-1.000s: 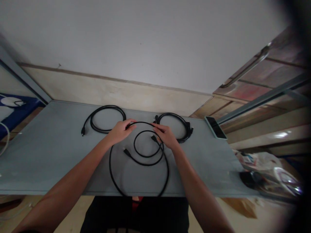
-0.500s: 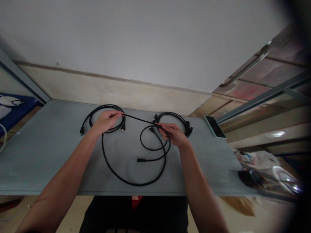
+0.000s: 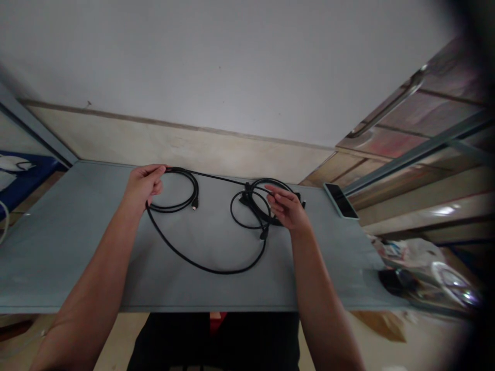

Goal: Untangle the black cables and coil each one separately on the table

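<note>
A black cable (image 3: 216,272) runs in a wide loop between my hands, its lower bend hanging toward the table's front. My left hand (image 3: 144,188), fingers pinched together, grips this cable over the left side of a coiled black cable (image 3: 196,188), whose plug (image 3: 195,204) shows at the right of the coil. On the other side, my right hand (image 3: 286,207) holds the same cable between thumb and fingers. Just behind that hand lies another coiled black cable (image 3: 273,180). A smaller loop and a dark plug (image 3: 264,234) dangle to its left, overlapping the coil.
The grey table (image 3: 69,247) backs onto a wall (image 3: 216,149). A phone (image 3: 341,201) lies near the right edge. Past that edge are metal frame bars and a blurred clutter of plastic bags (image 3: 417,252). Something blue (image 3: 29,178) stands beyond the left edge.
My left hand has moved left, drawing the cable out wider. My right hand has shifted slightly right, and the cable's dangling plug has swung up and right.
</note>
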Motion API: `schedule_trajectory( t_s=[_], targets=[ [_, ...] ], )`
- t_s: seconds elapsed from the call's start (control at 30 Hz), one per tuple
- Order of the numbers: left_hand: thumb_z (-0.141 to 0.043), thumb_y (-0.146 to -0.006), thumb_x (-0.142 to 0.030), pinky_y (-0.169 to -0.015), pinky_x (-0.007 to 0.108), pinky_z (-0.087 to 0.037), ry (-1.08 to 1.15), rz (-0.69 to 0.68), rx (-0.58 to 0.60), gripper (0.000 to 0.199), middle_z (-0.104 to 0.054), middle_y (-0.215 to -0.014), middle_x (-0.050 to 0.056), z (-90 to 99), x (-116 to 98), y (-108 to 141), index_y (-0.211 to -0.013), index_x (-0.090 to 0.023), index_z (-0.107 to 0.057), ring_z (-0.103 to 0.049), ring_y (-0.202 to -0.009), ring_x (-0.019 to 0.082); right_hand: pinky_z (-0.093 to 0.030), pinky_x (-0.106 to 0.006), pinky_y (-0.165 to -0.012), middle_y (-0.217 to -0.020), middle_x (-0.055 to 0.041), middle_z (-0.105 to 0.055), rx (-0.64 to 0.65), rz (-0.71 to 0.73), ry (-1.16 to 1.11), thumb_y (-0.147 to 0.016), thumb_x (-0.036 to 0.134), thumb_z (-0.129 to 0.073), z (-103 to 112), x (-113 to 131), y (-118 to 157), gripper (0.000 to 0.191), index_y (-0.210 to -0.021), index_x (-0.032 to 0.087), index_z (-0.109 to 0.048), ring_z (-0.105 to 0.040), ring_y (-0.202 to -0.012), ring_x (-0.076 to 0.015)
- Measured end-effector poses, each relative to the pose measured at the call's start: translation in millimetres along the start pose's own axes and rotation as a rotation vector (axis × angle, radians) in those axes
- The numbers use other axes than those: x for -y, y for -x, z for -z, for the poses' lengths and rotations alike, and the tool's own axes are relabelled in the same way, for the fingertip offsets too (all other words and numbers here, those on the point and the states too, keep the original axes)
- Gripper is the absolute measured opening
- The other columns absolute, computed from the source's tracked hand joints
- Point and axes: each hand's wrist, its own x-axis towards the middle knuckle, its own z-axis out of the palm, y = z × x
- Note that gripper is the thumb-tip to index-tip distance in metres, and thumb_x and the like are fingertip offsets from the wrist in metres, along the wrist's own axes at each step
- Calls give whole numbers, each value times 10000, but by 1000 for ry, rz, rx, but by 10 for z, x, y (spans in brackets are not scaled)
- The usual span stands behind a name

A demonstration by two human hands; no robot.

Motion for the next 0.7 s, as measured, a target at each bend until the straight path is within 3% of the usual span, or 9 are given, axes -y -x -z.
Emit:
schedule_trajectory(
  t_s=[0.13,0.23,0.47,0.53,0.7],
  targets=[
    [-731,-734,-221,-373,196,-160,34,-86,-36,145,-296,-424,-100,47,-85,4,-849,-133,-737,-211,-346,32,-323,-215,-459,-614,23,-418,-75,144,6,-735,273,-737,-49,-23,-44,309,-1026,169,-758,-371,-570,-93],
    [-737,-751,-239,-371,194,-177,16,-111,-6,187,-304,-416,-101,90,-97,4,-899,-125,-738,-211,-353,35,-349,-225,-485,-580,41,-351,-143,208,25,-756,292,-733,-79,-67,-93,261,-982,165,-760,-372,-565,-95],
    [-689,-805,-374,-358,185,-242,-333,132,333,379,-394,-466,-78,-6,109,37,-1127,-176,-664,-333,-357,68,-161,-197,-364,-499,101,-229,-455,229,192,-788,505,-714,-90,-281,-216,367,-888,151,-714,-201,-404,-50],
    [-651,-828,-430,-361,195,-285,-479,124,381,418,-487,-533,-48,-73,178,55,-1175,-198,-636,-401,-373,85,-141,-194,-354,-493,107,-216,-416,170,215,-795,528,-702,-119,-306,-208,390,-881,148,-704,-187,-390,-46],
    [-610,-846,-485,-436,213,-417,-699,-59,391,393,-661,-836,41,-270,306,147,-1116,-200,-625,-560,-490,104,-108,-190,-355,-531,107,-194,-149,-34,49,-806,469,-703,-275,-253,-129,335,-925,157,-700,-135,-404,-44]
  ],
)
